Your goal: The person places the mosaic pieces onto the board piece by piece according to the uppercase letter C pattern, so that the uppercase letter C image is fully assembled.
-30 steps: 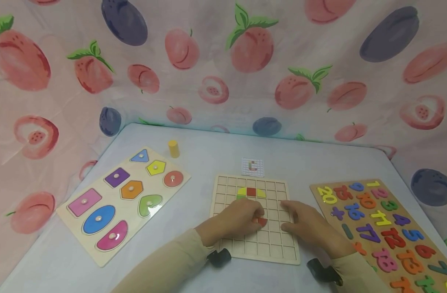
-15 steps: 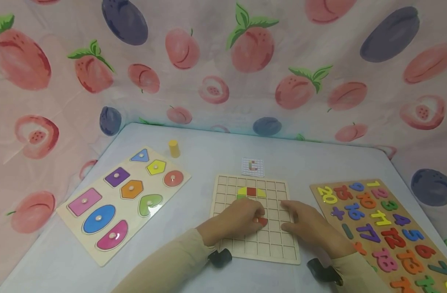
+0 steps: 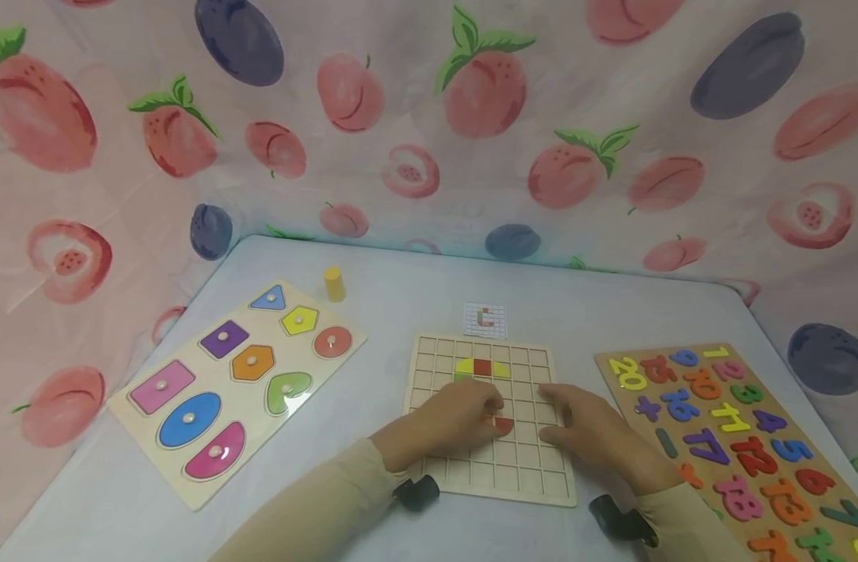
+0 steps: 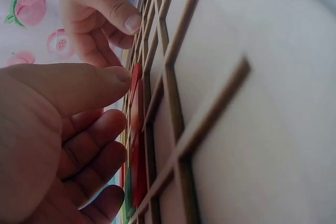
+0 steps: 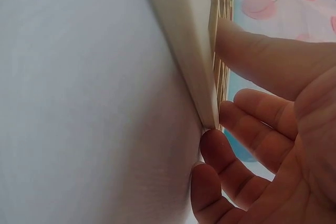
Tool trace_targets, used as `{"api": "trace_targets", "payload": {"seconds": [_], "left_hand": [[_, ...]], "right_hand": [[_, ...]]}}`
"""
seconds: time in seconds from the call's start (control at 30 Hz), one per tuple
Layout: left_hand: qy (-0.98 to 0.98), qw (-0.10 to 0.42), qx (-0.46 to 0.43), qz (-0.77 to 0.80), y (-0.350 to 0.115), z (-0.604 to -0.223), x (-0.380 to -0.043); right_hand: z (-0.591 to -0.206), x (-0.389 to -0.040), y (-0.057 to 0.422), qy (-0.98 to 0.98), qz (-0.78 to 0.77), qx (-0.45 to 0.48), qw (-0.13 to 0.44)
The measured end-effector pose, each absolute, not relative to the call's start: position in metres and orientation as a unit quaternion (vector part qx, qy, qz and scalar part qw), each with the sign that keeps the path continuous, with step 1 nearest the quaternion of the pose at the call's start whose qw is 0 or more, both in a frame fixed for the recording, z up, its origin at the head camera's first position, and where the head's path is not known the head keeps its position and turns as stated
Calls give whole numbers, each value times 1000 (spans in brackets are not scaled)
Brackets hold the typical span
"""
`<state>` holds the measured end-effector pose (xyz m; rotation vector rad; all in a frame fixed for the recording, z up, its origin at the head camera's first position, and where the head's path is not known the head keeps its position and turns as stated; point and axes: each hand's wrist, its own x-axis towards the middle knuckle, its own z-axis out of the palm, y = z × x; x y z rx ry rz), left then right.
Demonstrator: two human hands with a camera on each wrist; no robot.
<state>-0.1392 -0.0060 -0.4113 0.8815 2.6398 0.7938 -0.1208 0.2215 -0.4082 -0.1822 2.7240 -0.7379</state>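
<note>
A wooden grid board (image 3: 534, 480) lies in the middle of the table. My left hand (image 3: 460, 417) reaches over it, its thumb tip right at a red tile (image 3: 503, 425) set in a cell. In the left wrist view its fingers (image 4: 94, 145) curve loosely just above the board, pinching nothing. Farther up the grid are a red square tile (image 3: 482, 368), two yellow rounded tiles (image 3: 501, 370) and a green tile (image 3: 463, 378) partly under the hand. My right hand (image 3: 593, 425) rests at the board's right edge, thumb on top, relaxed fingers (image 5: 212, 190) along the side.
Behind the board lies a small pattern card (image 3: 485, 320). To the left is a knobbed shape puzzle (image 3: 260, 406), with a yellow cylinder (image 3: 334, 285) beyond it. A number puzzle (image 3: 738, 437) lies to the right, close to the right forearm. A fruit-print cloth (image 3: 429, 117) hangs behind.
My left hand has drawn back slightly to the left, so more of the red tile shows beside its thumb. The right hand stays put at the board's edge.
</note>
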Motion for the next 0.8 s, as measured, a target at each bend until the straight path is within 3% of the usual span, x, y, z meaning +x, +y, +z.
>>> {"api": "trace_targets", "payload": {"seconds": [0.8], "left_hand": [[929,96,263,240,-46,-407,-144]], "right_hand": [[-402,-114,228,958,-245,-58,139]]}}
